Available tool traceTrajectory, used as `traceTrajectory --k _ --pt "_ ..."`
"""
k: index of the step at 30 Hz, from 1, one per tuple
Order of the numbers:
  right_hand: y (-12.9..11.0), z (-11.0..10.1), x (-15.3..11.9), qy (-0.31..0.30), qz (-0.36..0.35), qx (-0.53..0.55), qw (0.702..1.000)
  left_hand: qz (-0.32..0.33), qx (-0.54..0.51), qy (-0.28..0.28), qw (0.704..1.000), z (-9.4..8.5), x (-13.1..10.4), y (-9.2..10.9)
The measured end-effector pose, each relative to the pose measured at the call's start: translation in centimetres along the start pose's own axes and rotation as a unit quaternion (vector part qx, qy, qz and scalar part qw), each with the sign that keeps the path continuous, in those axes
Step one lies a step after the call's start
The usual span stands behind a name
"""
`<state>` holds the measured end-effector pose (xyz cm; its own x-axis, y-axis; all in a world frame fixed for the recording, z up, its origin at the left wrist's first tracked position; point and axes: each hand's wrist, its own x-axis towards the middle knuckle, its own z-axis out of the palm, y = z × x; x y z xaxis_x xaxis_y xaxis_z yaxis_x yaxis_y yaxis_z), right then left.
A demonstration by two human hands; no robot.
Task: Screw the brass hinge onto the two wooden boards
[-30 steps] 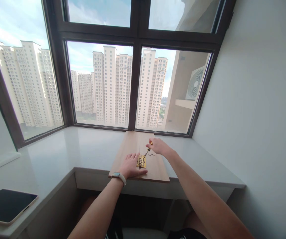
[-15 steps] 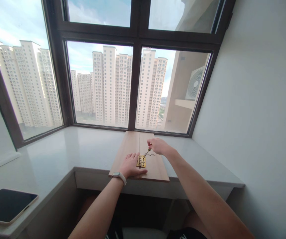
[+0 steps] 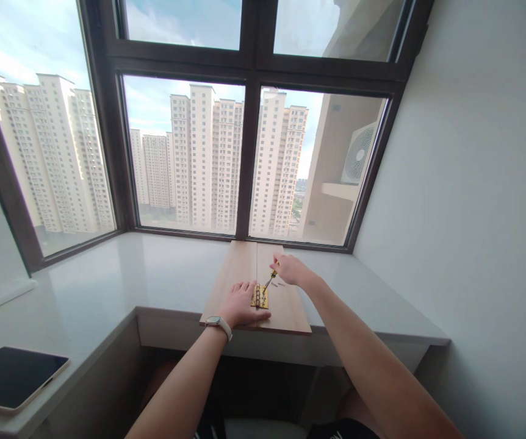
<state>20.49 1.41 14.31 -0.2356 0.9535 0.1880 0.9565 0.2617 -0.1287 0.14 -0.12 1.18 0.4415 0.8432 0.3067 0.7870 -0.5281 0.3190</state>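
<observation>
A brass-coloured hinge [image 3: 260, 297] lies across the seam between two light wooden boards [image 3: 290, 310]. Flat on the wood beside the hinge rests my left hand [image 3: 243, 305], fingers spread and thumb along the hinge's near edge. Above and to the right, my right hand [image 3: 285, 268] is closed round the handle of a screwdriver [image 3: 272, 277] with a yellow and dark grip. The screwdriver slants down to the left, its tip at the right leaf of the hinge. Several loose screws [image 3: 278, 285] lie on the board right of the shaft.
The boards rest on a white windowsill counter [image 3: 166, 274] and jut past its front edge. A tablet [image 3: 16, 375] lies at the lower left. Dark window frames [image 3: 243, 152] rise behind, and a white wall [image 3: 464, 183] stands on the right.
More of the screwdriver's yellow handle shows below my right hand, whose fingers have shifted slightly on it. My left hand and the hinge have stayed in place.
</observation>
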Motion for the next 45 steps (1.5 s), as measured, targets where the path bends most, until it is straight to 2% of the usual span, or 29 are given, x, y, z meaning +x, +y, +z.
traceTrajectory --k 5,9,14,22,25,31,33,40,43,45 --pt "0.40 -0.61 -0.25 -0.022 -0.054 0.009 0.998 -0.004 0.000 -0.004 1.000 0.11 -0.01 -0.05" --pt "0.42 -0.49 -0.37 -0.016 -0.001 0.033 0.999 -0.005 0.002 -0.002 1.000 0.20 0.02 -0.08" --pt "0.31 -0.11 -0.19 -0.004 0.055 0.007 0.998 0.002 0.000 0.001 1.000 0.11 -0.03 -0.01" --pt "0.82 -0.10 0.14 -0.018 -0.015 0.010 1.000 -0.004 -0.003 -0.007 1.000 -0.18 -0.11 0.17" --pt "0.70 -0.20 -0.03 -0.016 -0.022 0.022 0.999 -0.004 -0.003 -0.009 1.000 -0.25 -0.10 0.23" --pt "0.01 -0.16 -0.53 -0.014 0.061 0.003 0.998 -0.006 -0.005 -0.011 1.000 -0.28 -0.13 0.21" --pt "-0.10 -0.21 -0.56 -0.014 0.068 -0.010 0.998 -0.007 -0.005 -0.011 1.000 -0.32 -0.14 0.23" --pt "0.12 -0.69 -0.51 -0.028 0.007 -0.007 1.000 -0.008 -0.005 -0.014 1.000 -0.36 -0.13 0.25" --pt "0.28 -0.73 -0.54 -0.015 -0.036 -0.007 0.999 -0.005 -0.004 -0.011 1.000 -0.29 -0.15 0.19" --pt "0.36 -0.60 -0.56 0.002 -0.039 0.010 0.999 -0.007 -0.004 -0.011 1.000 -0.26 -0.17 0.18"
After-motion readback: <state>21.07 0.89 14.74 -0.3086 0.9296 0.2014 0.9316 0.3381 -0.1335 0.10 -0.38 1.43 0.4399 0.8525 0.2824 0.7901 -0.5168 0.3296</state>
